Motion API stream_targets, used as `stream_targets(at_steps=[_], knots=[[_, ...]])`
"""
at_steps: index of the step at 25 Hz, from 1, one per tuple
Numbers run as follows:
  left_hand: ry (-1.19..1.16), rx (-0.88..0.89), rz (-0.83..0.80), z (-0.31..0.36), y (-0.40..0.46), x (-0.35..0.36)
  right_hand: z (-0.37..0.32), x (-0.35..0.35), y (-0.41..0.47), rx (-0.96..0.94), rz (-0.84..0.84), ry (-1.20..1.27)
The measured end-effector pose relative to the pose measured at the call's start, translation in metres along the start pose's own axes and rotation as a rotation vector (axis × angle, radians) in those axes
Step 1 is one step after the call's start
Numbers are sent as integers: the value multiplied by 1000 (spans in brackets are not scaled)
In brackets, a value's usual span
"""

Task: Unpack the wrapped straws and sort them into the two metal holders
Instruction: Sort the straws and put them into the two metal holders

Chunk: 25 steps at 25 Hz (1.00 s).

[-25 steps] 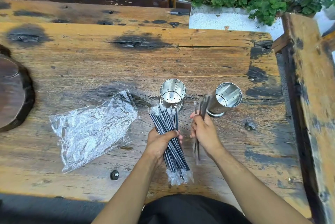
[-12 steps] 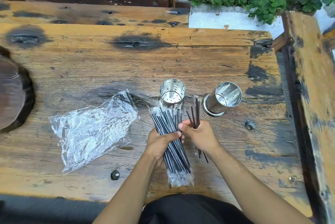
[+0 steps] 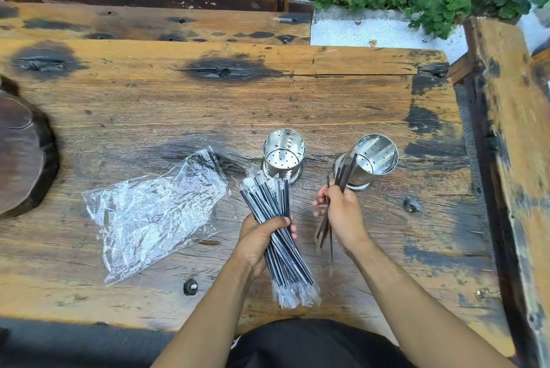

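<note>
Loose straws [image 3: 342, 172] pinched in right hand [image 3: 342, 217], tips just at near rim of right holder [image 3: 367, 160]; left hand [image 3: 259, 241] grips wrapped bundle [image 3: 273, 218] near left holder [image 3: 283, 157]. Tip ends over rim, then drop; empty bag [image 3: 154, 212] left

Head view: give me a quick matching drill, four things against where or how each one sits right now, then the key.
1. wrapped bundle of straws
2. few loose straws
3. empty plastic bag
4. left metal holder

A. lying flat on the table
B. gripped in the left hand
C. standing empty
D. held in the right hand

Pairs: 1-B, 2-D, 3-A, 4-C
</note>
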<state>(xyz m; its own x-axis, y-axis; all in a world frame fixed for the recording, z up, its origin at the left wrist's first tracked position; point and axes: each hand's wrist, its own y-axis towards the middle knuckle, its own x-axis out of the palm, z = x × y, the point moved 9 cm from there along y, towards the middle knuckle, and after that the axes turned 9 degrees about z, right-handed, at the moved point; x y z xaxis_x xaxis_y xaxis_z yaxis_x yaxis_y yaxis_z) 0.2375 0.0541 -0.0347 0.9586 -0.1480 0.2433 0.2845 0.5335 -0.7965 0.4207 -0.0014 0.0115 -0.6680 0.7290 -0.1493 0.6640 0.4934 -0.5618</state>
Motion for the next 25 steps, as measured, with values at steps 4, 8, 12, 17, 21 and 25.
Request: stream_targets(at_steps=[4,8,12,17,21,25], knots=[[102,38,-76,3,-5,7,-6,15,-2,-6,-145,-16],[139,83,-186,8,-13,23,-13,23,-1,-88,-182,-117],[146,91,-204,11,-14,26,-20,20,0,-155,-170,-125],[254,86,-201,10,-11,27,-26,14,3,-207,-149,-128],[296,98,-190,10,-11,28,-23,12,9,-187,-145,-191],[402,162,-193,15,-13,32,-22,11,11,-182,-108,-193]])
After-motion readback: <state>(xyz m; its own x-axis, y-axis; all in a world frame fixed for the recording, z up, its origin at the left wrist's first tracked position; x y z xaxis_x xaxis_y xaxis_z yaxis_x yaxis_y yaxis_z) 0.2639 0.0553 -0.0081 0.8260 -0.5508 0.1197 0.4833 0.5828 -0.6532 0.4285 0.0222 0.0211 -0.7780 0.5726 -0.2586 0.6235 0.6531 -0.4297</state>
